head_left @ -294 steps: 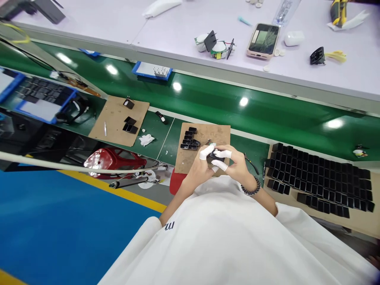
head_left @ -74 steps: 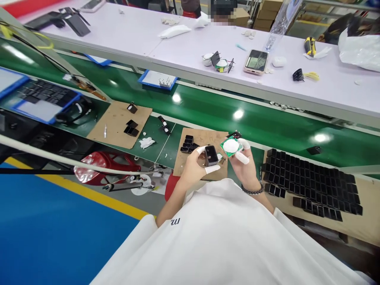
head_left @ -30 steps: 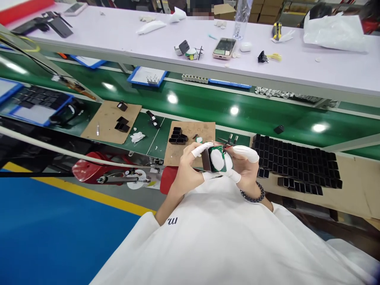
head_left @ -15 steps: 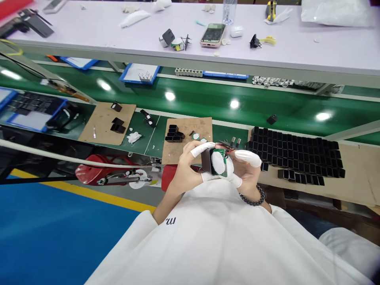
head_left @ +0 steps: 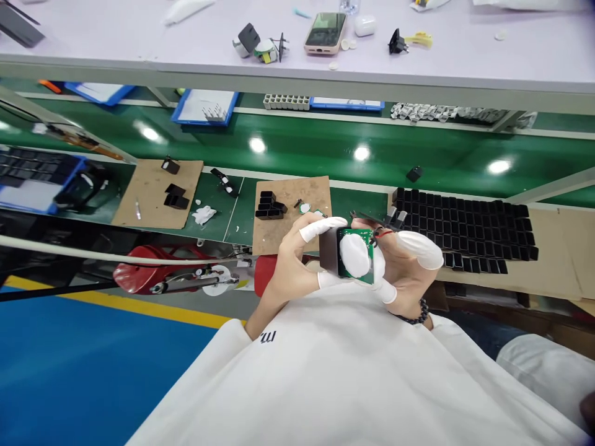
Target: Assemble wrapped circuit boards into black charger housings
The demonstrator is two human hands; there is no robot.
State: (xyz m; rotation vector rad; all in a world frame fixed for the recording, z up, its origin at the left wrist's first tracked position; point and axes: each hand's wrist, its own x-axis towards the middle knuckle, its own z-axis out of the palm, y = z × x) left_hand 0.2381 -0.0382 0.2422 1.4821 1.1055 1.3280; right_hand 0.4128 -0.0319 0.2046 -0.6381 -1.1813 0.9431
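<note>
My left hand (head_left: 294, 265), with white finger cots on the thumb and a finger, is closed around a black plastic housing (head_left: 329, 251). At the housing's open end is a green circuit board (head_left: 365, 235) with a round white pad (head_left: 356, 255) on its face. How far the board sits inside I cannot tell. My right hand (head_left: 411, 263), also in finger cots, grips the board's right side. A black plug part with metal pins (head_left: 395, 217) stands by its upper fingers, and a short red wire (head_left: 383, 234) runs near there.
Rows of black housings (head_left: 465, 226) cover the right of the bench. A brown board (head_left: 290, 229) ahead carries more housings and small circuit boards. On the shelf lie a phone (head_left: 325, 32) and plug parts. A red stool (head_left: 139, 269) stands left; another person's sleeve (head_left: 539, 365) is at right.
My right hand has moved right and its upper fingers have spread further from the housing. More of the circuit board's face and white pad shows. The view has tipped slightly downward.
</note>
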